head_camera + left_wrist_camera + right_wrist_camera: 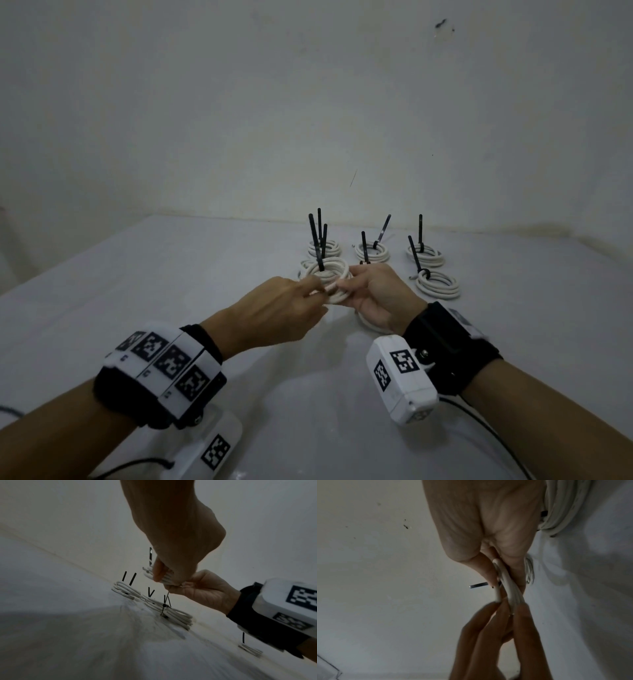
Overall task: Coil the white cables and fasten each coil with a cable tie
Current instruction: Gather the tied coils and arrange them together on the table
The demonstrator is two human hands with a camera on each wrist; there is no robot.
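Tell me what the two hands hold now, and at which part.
Both hands hold one white cable coil above the table. The left hand pinches its near strands; the right hand has its grip on the coil's right side. A black cable tie stands up from it.

Smooth white cable (pixel 334 289), matt black tie (pixel 320 255)

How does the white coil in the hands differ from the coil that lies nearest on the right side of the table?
The held coil is lifted off the table, gripped from both sides by the left hand and right hand; the right coil lies flat, untouched. The held coil's tie stands nearly upright; the right coil's tie leans left. Both are white cable wound in several loops, each with a black tie.
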